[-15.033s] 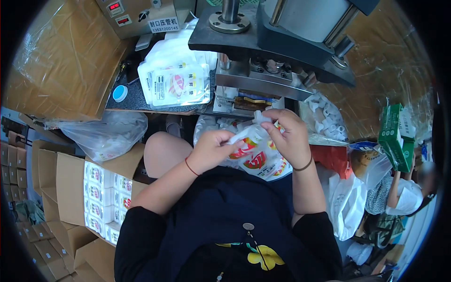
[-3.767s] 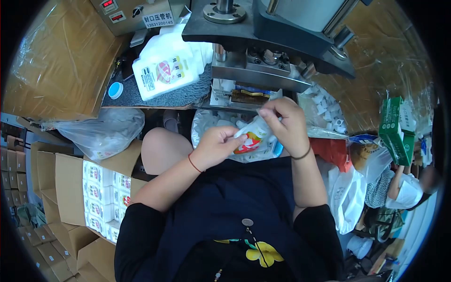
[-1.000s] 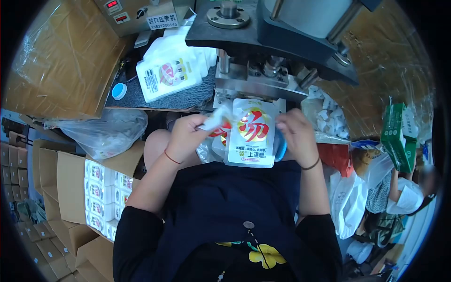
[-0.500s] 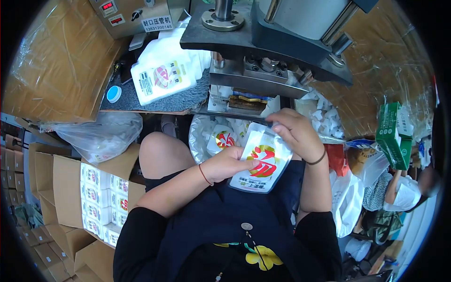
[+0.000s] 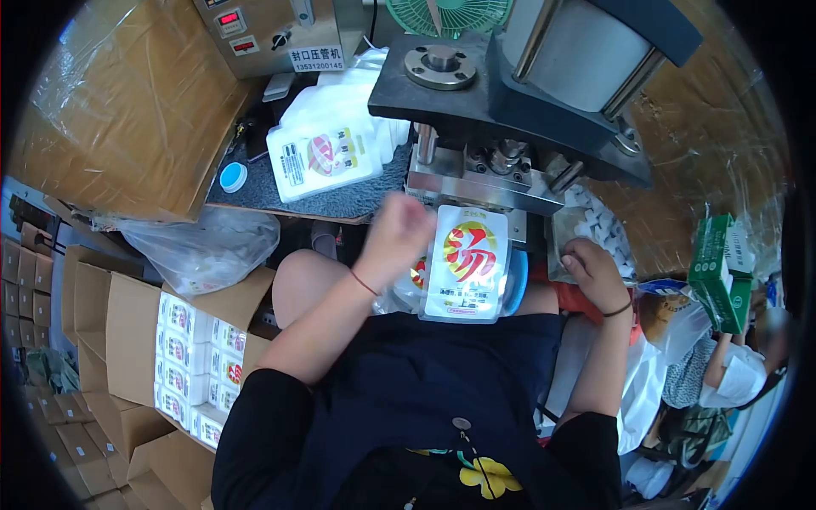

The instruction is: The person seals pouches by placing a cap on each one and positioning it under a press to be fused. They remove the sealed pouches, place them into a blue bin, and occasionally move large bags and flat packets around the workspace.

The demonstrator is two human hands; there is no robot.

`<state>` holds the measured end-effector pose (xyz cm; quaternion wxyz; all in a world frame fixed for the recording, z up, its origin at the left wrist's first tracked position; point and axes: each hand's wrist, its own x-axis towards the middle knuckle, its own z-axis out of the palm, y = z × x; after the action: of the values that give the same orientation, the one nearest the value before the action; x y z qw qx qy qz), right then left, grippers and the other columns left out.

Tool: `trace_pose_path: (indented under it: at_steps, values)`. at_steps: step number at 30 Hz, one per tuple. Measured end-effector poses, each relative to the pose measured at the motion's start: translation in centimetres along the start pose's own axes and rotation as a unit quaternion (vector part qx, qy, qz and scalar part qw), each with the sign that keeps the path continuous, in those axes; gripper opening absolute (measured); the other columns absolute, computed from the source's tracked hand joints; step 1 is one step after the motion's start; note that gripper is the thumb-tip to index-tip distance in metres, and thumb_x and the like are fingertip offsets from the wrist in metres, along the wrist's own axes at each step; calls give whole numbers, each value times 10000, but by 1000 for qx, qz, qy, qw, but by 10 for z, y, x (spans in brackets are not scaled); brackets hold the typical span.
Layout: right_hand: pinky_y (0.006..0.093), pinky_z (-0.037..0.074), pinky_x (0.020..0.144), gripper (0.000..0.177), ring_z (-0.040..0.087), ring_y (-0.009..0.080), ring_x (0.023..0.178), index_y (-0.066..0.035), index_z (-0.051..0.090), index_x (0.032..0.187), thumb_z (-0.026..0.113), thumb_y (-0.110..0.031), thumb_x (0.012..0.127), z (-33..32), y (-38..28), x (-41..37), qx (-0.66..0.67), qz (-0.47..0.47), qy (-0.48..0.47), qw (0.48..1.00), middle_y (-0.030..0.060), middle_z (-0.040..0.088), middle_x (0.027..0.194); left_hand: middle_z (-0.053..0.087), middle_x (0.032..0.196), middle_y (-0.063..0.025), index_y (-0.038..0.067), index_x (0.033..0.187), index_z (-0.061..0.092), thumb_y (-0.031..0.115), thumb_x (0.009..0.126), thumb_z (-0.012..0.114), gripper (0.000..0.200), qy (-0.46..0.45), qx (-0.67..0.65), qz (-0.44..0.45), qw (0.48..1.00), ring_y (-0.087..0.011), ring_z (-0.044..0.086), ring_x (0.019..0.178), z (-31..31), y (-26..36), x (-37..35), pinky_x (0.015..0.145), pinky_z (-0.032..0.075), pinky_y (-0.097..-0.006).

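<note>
A white pouch with a large red character on a gold patch hangs at the front of the metal press, its top edge at the press jaw. My left hand, blurred by motion, is just left of the pouch's upper part. To the right, my right hand has its fingers curled together by the clear bag of small white plastic pieces; I cannot tell what is in them. Behind the pouch, a basin's blue rim and another printed pouch partly show.
A stack of white pouches lies on the grey cloth at left, near a blue cap. An open carton holds packed pouches. A control box stands behind; a green box is at right.
The pouch has gone from between both hands to the press front. My left hand has moved up and left off it; my right hand has moved right, beside the white pieces. The view has shifted.
</note>
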<state>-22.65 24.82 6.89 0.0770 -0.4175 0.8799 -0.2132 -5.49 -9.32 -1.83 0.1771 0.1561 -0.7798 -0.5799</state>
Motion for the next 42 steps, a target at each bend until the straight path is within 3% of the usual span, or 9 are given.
trace_pose_path:
  at_steps: [3,8,12,15,19,22,25,32,42]
  values:
    - [460,503,812,180,647,391,958,-31,649,1038,647,-186,944,8,8,-2,70,-7,43,997,179,676,1011,471,1414,-325,-15,1408,455,258,943,682,585,254,412,257,836,-462,469,1322,-69,20,31,1083,393,-530]
    - [487,499,835,253,632,441,959,9,600,1143,636,-170,967,29,31,-4,-115,36,286,951,221,660,1028,503,1443,-278,17,1419,506,249,982,603,504,7,536,269,800,-463,479,1329,-88,3,-9,1084,408,-527]
    - [481,505,844,237,631,445,973,27,590,1142,638,-118,962,29,25,5,-146,21,370,917,241,657,1074,711,1080,-217,32,1223,671,134,1028,496,281,103,301,194,928,-427,659,995,-77,3,-34,873,529,-419]
    - [463,518,829,223,638,436,959,29,590,1143,637,-81,955,41,27,15,-129,66,301,942,243,657,1106,731,891,-85,-2,1002,747,72,963,663,118,31,-25,28,999,-139,666,753,-66,-2,-38,700,515,-279]
    - [453,528,786,279,653,411,911,-8,626,1124,736,-106,888,26,-6,9,-80,67,315,943,203,687,1039,706,810,-33,-9,969,759,115,913,761,136,-80,-45,-49,995,-51,613,725,-39,37,-51,661,489,-227]
    - [438,519,787,252,644,359,900,-26,691,1051,773,-148,846,19,-68,12,-43,-154,270,950,150,686,967,708,797,-33,-14,975,755,141,922,759,165,-109,-48,-41,992,-49,620,706,-6,37,-55,642,501,-237]
    - [395,513,749,259,641,322,831,-18,694,1007,799,-175,830,24,-124,10,256,-5,175,951,136,667,916,720,809,-44,-24,991,748,218,950,747,246,-173,-45,-46,983,-54,637,733,14,42,-57,660,513,-246]
    - [373,485,733,140,618,294,814,-19,677,963,620,-147,967,25,-94,24,120,-154,65,978,126,642,863,732,1021,-34,-24,1133,718,261,1040,640,310,-280,-334,-191,880,-69,651,920,47,43,-77,842,530,-250]
    - [348,513,688,150,661,265,745,4,682,960,722,-133,914,27,-93,16,258,-63,79,961,133,674,814,742,1015,-41,-23,1135,721,237,1010,685,291,-295,-205,-168,918,-62,653,914,43,48,-74,826,531,-242]
